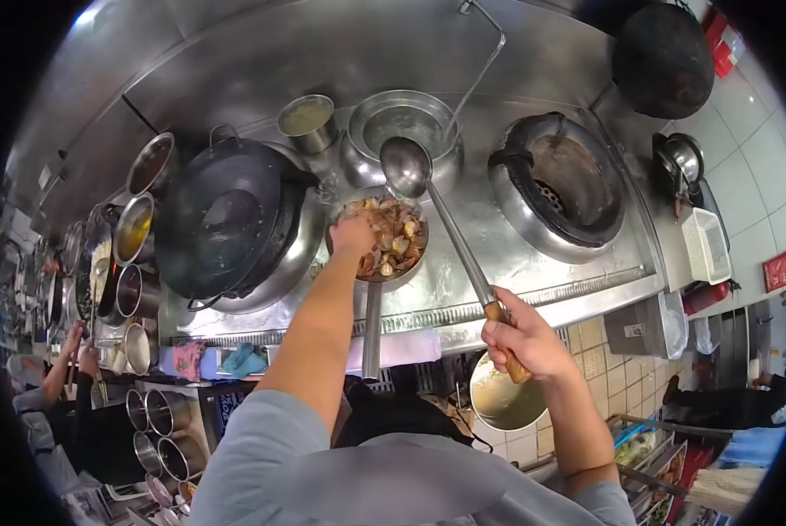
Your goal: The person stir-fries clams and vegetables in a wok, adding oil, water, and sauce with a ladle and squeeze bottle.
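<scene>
My left hand (355, 235) reaches down into a round metal pan heaped with brown and orange food pieces (399, 241), some pale yellow. Its fingers curl among the pieces, and what they grip is hidden. The pan's long metal handle (373, 329) points toward me. In my right hand (529, 337) is the wooden grip of a long ladle (458, 237), fingers wrapped round it. The ladle's bowl (406, 167) hangs beyond the pan, overlapping the front of a metal basin of water (401, 118).
A large black wok (226, 219) sits on the left burner; an open burner ring (568, 180) is at right. A pot of liquid (307, 118) stands behind. Below my right hand is a bucket of yellowish liquid (507, 399). Sauce pots (136, 228) and another person's hands (77, 351) are at left.
</scene>
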### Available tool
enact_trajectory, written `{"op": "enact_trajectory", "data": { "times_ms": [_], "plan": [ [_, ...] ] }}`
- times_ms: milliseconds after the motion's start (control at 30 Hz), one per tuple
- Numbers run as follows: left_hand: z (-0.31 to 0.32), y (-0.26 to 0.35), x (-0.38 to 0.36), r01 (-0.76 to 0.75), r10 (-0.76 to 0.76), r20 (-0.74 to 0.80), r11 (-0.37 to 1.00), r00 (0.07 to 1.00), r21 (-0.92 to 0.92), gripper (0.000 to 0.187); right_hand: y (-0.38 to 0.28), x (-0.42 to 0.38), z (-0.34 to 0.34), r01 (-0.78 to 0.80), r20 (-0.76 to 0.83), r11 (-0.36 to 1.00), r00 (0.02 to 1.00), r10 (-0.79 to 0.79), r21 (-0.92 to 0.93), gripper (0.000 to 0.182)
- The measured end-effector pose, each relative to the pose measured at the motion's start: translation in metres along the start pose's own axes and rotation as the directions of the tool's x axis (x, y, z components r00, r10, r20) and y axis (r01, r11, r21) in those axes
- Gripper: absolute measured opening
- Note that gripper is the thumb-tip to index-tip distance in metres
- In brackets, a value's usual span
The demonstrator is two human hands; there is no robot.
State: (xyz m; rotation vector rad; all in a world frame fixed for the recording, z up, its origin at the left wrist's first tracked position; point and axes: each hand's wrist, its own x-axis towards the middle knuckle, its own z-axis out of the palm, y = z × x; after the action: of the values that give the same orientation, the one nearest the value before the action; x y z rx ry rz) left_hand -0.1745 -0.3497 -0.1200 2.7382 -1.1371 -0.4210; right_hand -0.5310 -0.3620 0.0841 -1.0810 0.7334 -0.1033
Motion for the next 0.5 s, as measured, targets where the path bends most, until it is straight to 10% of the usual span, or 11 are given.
{"op": "enact_trajectory", "data": {
  "times_ms": [267,400,500],
  "plan": [
    [0.002,-0.015,-0.003,0.153,-0.156,0.08,0.987,0.985,0.043,0.04,-0.019,0.034,-0.009,0.195,-0.077,0.907,0.968,-0.24,-0.374,0.062],
    [0.01,-0.011,-0.008,0.254,-0.251,0.071,0.966,0.965,-0.049,0.046,-0.019,0.129,-0.044,0.276,-0.062,0.398,0.752,-0.657,-0.875,0.061],
    [0.002,-0.001,-0.015,0.271,-0.27,0.024,0.954,0.963,-0.131,0.051,-0.033,0.207,-0.043,0.094,-0.163,0.382,0.793,-0.587,-0.919,0.047]
  ]
}}
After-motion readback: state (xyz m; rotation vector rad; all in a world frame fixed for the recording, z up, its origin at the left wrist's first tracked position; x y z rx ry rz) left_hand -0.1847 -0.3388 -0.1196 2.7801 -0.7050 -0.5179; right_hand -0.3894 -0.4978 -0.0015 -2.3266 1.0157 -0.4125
